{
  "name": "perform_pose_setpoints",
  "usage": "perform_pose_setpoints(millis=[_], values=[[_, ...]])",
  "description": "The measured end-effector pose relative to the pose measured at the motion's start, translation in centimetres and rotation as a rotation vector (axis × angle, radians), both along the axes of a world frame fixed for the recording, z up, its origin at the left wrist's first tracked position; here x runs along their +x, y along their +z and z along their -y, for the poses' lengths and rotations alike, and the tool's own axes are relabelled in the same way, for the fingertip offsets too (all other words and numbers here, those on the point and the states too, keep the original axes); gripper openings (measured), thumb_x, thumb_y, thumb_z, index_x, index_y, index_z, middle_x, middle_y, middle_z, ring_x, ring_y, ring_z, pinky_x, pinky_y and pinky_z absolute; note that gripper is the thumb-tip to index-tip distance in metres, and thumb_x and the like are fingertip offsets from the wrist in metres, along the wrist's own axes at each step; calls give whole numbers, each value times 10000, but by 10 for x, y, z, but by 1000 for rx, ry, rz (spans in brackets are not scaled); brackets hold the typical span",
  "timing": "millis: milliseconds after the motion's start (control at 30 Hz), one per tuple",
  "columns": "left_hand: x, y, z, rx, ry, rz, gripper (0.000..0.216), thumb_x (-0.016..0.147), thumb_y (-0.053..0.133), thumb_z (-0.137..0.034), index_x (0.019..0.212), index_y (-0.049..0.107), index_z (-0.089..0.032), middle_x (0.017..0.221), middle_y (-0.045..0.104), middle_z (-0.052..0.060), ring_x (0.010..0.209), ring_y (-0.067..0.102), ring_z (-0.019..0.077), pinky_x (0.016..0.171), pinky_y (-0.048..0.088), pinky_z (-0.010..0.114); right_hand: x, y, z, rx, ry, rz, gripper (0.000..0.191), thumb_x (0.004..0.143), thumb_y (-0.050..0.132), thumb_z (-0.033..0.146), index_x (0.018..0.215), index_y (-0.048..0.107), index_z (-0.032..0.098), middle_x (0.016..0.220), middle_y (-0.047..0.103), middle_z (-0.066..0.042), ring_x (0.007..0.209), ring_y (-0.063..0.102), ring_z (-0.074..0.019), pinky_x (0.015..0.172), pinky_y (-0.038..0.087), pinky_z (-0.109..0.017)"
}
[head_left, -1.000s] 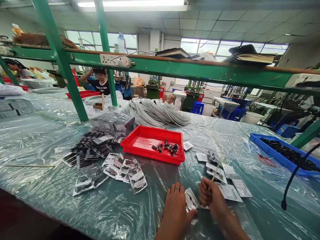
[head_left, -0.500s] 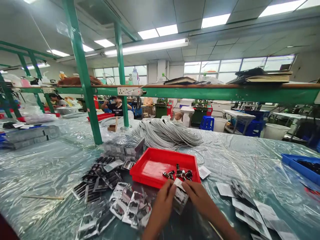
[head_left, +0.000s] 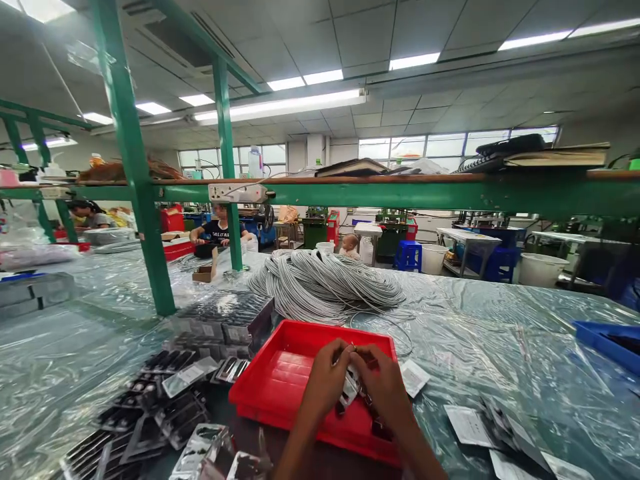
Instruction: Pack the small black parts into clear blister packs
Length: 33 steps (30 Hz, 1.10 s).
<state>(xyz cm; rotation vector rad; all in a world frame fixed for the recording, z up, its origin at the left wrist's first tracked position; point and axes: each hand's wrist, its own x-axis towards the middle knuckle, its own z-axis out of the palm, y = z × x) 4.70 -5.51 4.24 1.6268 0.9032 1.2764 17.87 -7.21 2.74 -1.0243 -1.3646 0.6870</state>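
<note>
My left hand (head_left: 325, 380) and my right hand (head_left: 383, 387) meet over the red tray (head_left: 280, 380), fingers curled. Between them they hold a small clear plastic packet (head_left: 349, 390) with dark content. Small black parts (head_left: 377, 427) lie in the tray under my right hand, mostly hidden. Filled packets (head_left: 165, 400) lie heaped to the left of the tray. Flat white-backed packets (head_left: 493, 433) lie to its right on the plastic-covered table (head_left: 500, 333).
A coil of grey cable (head_left: 325, 287) lies behind the tray. Green frame posts (head_left: 135, 193) and a shelf beam (head_left: 400, 193) with a power strip (head_left: 237, 193) stand over the table. A blue tray (head_left: 607, 340) sits far right. Other people (head_left: 217, 230) work at the back.
Both hands rose from the table's near edge with a packet and moved forward over the red tray. The camera tilted upward, so the near table slid out of view.
</note>
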Motion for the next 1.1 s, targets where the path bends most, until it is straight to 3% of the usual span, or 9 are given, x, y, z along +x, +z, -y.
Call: perform_pose_setpoints(millis=[167,267,433,500,600,767,967,1100], values=[[-8,-7,-6,-106,-205,-55,353,862,524,-512,734,552,-185,636,486,-51,601,451,119,577,352,228,18,-9,-10,-151,115,18,373,778,699,539,730,712,169,650,701,-38,591,618,-187,546,455,-277],[-11,-16,-13,-129,-93,-151,327,835,536,-487,689,537,-194,627,505,-44,607,471,130,584,351,242,21,-18,-13,-173,108,74,434,803,646,575,814,750,154,727,743,-79,650,669,-223,587,505,-303],[-20,-31,-27,-208,146,-169,328,818,493,-453,593,415,-227,562,430,-57,555,419,128,539,297,252,26,-28,-19,-149,-56,8,457,814,596,601,850,741,169,785,761,-98,751,713,-279,714,561,-375],[-24,-32,-30,-225,174,-141,323,833,463,-470,620,411,-232,572,430,-60,554,422,127,537,305,250,30,-28,-22,-155,-116,42,451,801,603,589,888,733,166,868,763,-118,850,711,-302,793,556,-408],[-26,-29,-27,-233,106,-98,333,844,462,-527,720,483,-219,632,508,-49,590,486,131,564,364,246,28,-27,-22,-137,-185,195,455,769,649,554,991,712,161,1027,737,-140,965,680,-309,859,525,-414],[-23,-26,-19,-318,-161,-22,375,810,565,-553,878,585,-184,671,558,-40,556,494,113,525,370,228,12,-25,-16,-271,162,64,368,851,575,551,797,631,191,663,666,-19,597,628,-191,539,474,-287],[-29,-26,-21,-318,-136,-19,407,796,612,-566,832,590,-161,678,608,-4,566,543,136,509,394,236,8,-22,-13,-231,140,-66,342,830,636,542,815,607,202,657,630,5,489,537,-142,447,404,-261],[-30,-19,-18,-240,-209,39,385,813,632,-544,763,567,-169,644,575,-24,570,538,123,537,409,229,5,-21,-11,-285,190,-180,355,812,670,537,862,633,186,613,597,20,456,501,-118,436,376,-243]])
